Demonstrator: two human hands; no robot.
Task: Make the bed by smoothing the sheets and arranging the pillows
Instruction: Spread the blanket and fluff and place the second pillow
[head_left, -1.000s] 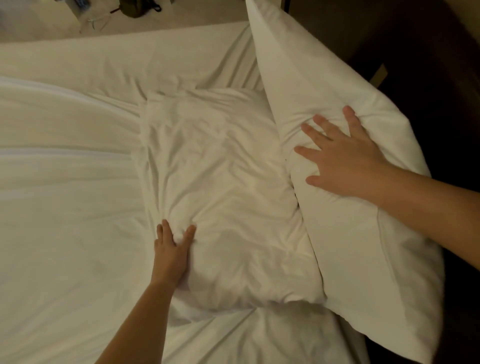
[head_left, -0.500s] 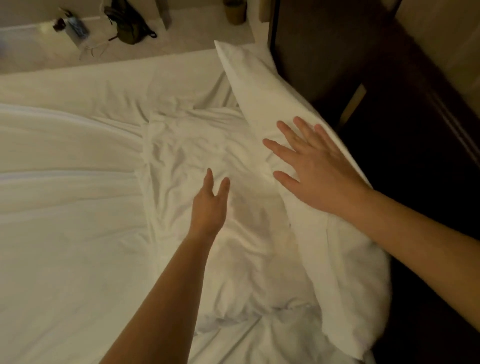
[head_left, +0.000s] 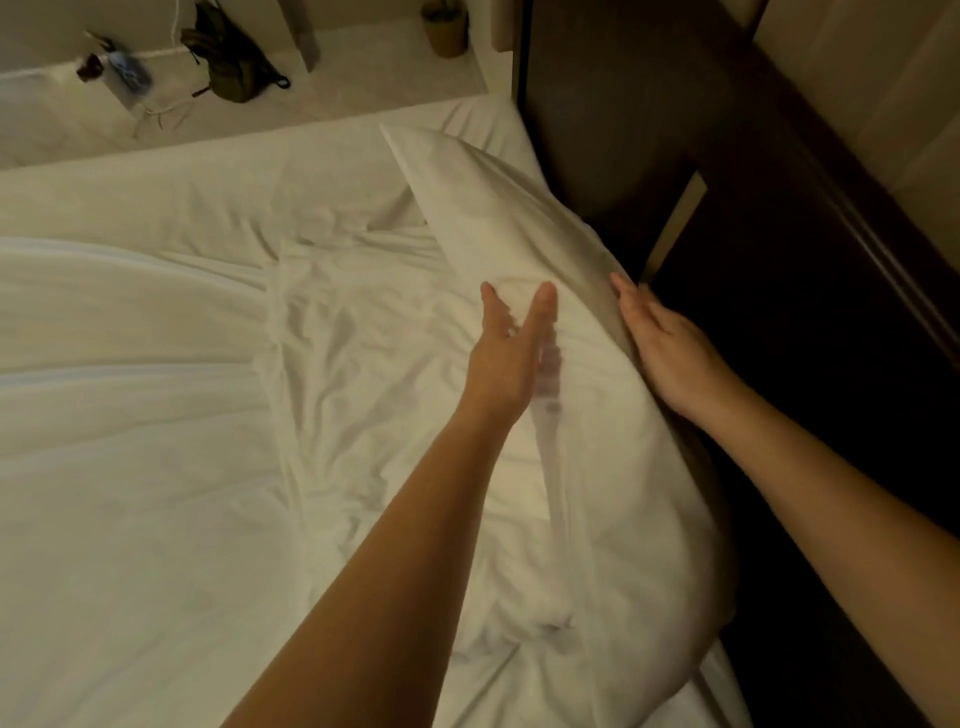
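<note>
Bedding (head_left: 130, 415) lies white and smooth at 9 o'clock. A wrinkled pillow (head_left: 363, 364) lies flat in the middle. At 2 o'clock a big pillow (head_left: 498, 218) leans on the dark headboard (head_left: 623, 130). The left hand (head_left: 506, 358), fingers straight, is at its front; the right hand (head_left: 667, 348), flat, rests on its back edge.
</note>
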